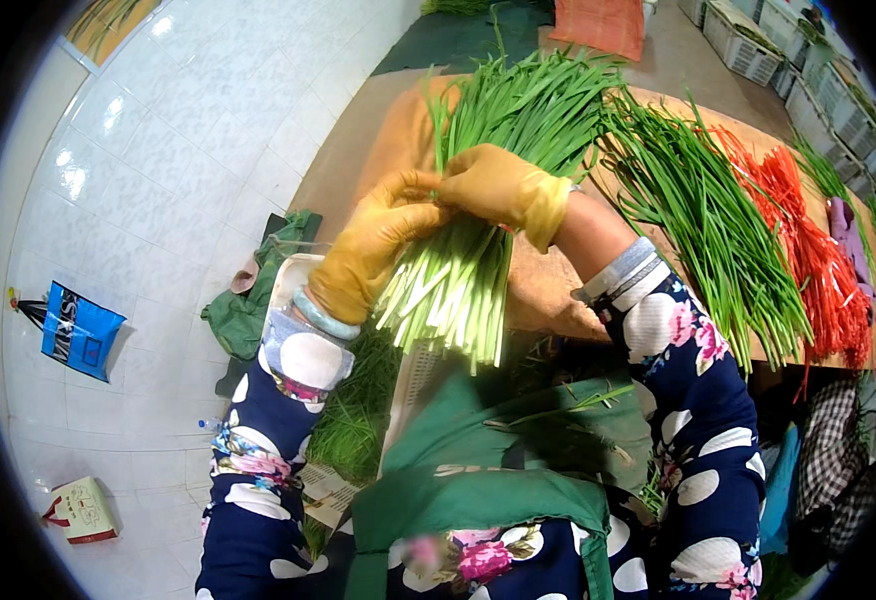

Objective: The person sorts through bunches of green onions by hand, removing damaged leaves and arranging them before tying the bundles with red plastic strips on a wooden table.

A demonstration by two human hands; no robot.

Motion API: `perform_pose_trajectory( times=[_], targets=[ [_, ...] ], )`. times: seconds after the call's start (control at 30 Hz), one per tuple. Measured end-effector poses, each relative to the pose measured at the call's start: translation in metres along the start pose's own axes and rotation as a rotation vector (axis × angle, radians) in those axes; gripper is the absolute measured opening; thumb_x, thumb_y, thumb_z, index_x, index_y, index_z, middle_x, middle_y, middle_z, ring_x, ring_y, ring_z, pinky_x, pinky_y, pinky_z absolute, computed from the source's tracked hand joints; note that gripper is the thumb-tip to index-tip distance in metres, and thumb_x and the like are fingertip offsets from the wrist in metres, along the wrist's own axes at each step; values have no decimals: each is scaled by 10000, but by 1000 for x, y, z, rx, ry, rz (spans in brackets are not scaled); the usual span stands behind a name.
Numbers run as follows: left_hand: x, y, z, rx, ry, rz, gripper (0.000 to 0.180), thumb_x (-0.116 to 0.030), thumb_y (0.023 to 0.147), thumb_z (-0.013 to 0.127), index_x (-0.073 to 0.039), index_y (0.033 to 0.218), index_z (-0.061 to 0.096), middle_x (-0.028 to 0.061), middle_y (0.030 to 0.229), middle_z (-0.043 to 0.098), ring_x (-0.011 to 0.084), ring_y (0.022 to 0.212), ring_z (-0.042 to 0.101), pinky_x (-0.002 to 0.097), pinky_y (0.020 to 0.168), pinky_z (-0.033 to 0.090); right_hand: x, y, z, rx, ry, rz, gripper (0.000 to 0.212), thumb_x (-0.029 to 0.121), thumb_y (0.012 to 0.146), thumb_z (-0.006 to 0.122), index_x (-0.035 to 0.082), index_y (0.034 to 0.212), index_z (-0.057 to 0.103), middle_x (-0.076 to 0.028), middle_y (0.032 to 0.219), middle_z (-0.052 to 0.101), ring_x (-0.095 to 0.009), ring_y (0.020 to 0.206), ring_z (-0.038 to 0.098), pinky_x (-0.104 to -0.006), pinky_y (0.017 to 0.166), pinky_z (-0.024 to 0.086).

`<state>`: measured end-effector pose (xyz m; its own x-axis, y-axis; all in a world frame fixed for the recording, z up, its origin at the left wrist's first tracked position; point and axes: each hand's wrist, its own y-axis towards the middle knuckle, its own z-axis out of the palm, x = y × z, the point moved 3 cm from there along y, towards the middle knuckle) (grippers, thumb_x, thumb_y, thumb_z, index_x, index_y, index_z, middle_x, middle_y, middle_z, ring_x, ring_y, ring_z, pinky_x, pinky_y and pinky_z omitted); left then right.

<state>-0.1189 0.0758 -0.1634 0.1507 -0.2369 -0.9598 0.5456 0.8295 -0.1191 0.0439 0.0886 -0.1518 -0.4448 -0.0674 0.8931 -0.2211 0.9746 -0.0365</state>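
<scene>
A thick bunch of garlic chives lies on the wooden table, its pale cut ends toward me and its green leaves away. Both hands wear yellow rubber gloves and meet over the middle of the bunch. My left hand is closed at the bunch's left side, fingertips pinched together. From the right, my right hand lies across the stalks, its closed fingertips touching the left ones. A bit of red strip shows beneath the right glove. Whatever is between the fingertips is too small or hidden to make out.
Loose chives and a heap of red plastic strips lie at the table's right. A white crate with green scraps stands below my left hand. White crates line the far right. A blue bag hangs on the tiled wall.
</scene>
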Motion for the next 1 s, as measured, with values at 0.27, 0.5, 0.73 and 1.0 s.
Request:
perform_pose_trajectory(
  times=[0.27,0.5,0.73,1.0],
  targets=[
    [8,4,14,-91,-48,-44,197,15,853,650,40,1048,630,135,948,683,208,820,686,333,747,586,8,-20,1,-19,193,-104,168,179,831,635,12,806,631,-20,704,588,-96,618,529,-237,559,434],
    [14,6,8,-176,90,33,178,1,873,602,65,1038,628,138,923,683,200,798,681,324,726,580,3,-30,10,-190,76,-294,224,184,811,604,-11,914,641,-181,780,653,-248,707,639,-330,674,496],
    [14,7,13,-175,254,70,128,-88,877,667,10,956,641,56,847,660,117,776,633,248,697,527,-1,-51,-5,-225,538,-191,230,185,895,644,-9,1015,618,-36,862,629,-77,750,572,-225,665,481],
    [11,1,19,-175,55,68,124,-114,869,693,-6,919,660,43,812,658,101,700,624,228,636,521,-15,-67,11,-406,-107,-327,146,75,799,681,11,929,664,-166,892,607,-332,839,611,-370,751,495]
  ],
)
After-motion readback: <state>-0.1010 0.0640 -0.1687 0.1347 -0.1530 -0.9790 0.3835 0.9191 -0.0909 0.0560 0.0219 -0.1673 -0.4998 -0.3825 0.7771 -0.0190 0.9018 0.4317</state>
